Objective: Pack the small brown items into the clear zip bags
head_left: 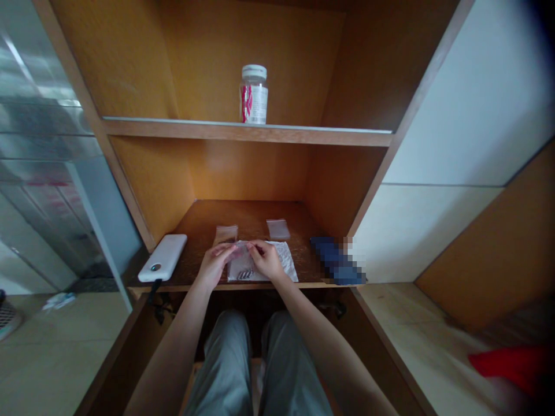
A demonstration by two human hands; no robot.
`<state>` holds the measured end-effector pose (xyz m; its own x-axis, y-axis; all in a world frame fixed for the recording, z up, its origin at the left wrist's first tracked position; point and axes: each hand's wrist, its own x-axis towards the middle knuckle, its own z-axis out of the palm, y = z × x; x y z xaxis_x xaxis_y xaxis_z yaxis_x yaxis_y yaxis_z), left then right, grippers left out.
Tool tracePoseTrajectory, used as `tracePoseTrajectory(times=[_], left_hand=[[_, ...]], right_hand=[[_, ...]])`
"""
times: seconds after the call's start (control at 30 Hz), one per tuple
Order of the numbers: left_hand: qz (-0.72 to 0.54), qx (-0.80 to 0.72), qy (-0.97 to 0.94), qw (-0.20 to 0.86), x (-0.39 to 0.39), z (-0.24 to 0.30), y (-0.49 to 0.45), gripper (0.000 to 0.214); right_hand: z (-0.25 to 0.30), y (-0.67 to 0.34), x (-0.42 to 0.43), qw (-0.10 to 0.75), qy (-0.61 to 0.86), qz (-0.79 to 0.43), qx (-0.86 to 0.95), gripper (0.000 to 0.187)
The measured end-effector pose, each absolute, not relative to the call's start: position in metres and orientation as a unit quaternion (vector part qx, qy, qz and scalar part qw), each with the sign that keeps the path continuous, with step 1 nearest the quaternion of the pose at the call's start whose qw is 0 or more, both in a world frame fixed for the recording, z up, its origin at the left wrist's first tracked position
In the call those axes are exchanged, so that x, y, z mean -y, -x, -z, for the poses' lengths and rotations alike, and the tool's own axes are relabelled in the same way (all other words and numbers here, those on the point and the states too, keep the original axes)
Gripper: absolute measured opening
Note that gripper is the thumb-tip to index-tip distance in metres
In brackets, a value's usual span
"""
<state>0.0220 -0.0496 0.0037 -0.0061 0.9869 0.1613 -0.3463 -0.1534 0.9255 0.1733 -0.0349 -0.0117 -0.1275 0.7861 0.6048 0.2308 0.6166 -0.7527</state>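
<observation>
My left hand [215, 264] is closed in a pinch on the left side of a small clear plastic bag [241, 249], just above a crinkled white sheet [286, 260]. At the bag's other side, the fingertips of my right hand [266, 260] are pressed together on its edge. Several small dark metallic pieces [245, 274] lie in a row on the sheet, between my hands near the shelf's front edge. Behind my left hand lies a clear zip bag [226, 232]. Another small zip bag [278, 229] rests flat beyond my right hand.
A white power bank [163, 257] with a cable lies at the left of the wooden shelf [251, 209]. A dark blue item [333, 260], partly pixelated, is at the right. On the upper shelf stands a white-capped bottle [254, 95]. Cabinet sides enclose the space.
</observation>
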Motion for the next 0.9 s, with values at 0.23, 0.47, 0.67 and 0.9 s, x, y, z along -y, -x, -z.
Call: tracePoseTrajectory(times=[0.23, 0.47, 0.67, 0.9], left_hand=[[-0.614, -0.380, -0.451, 0.525, 0.0501, -0.0023, -0.0229, 0.018], [-0.576, -0.403, -0.507, 0.499, 0.0502, -0.0006, -0.0227, 0.020], [-0.570, -0.408, -0.539, 0.467, 0.0485, 0.0025, -0.0208, 0.017], [-0.568, -0.419, -0.540, 0.459, 0.0472, 0.0038, -0.0198, 0.018]], right_hand=[[0.0175, -0.1716, 0.0330, 0.561, 0.343, -0.266, 0.705, 0.017], [0.0127, -0.1717, 0.0353, 0.558, 0.319, -0.288, 0.710, 0.017], [0.0131, -0.1728, 0.0350, 0.538, 0.329, -0.276, 0.726, 0.018], [0.0120, -0.1714, 0.0366, 0.531, 0.335, -0.258, 0.734, 0.015]])
